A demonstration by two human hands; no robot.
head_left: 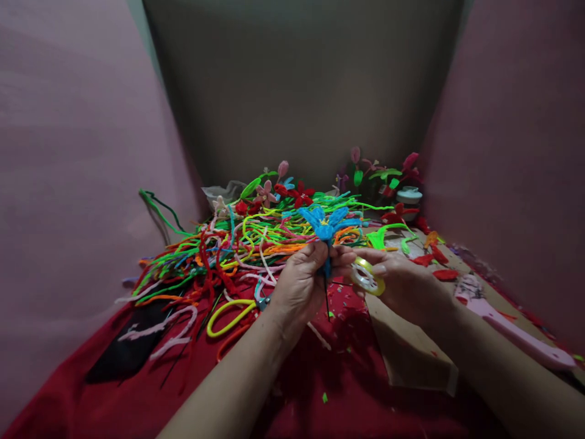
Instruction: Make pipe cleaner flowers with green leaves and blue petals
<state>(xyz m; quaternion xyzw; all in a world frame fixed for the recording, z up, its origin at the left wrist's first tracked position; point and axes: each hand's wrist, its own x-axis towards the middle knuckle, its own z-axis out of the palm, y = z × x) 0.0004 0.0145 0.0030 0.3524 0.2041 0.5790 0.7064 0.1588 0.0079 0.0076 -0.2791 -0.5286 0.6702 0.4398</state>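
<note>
A blue pipe-cleaner flower (324, 228) with a yellow centre stands upright between my hands, its dark thin stem pointing down. My left hand (301, 277) is closed around the base of the flower, thumb and fingers pinching just under the petals. My right hand (402, 280) is closed on a roll of clear yellowish tape (367, 276), and its fingertips reach the stem next to my left fingers. Whether a strip of tape runs from the roll to the stem, I cannot tell.
Behind my hands lies a big heap of coloured pipe cleaners (256, 235), with finished flowers (301, 194) at the back. Yellow-handled scissors or pliers (233, 317) rest by my left forearm. A black pouch-like item (130, 347) is at left, a pink-handled brush (516, 332) and cardboard (406, 350) at right.
</note>
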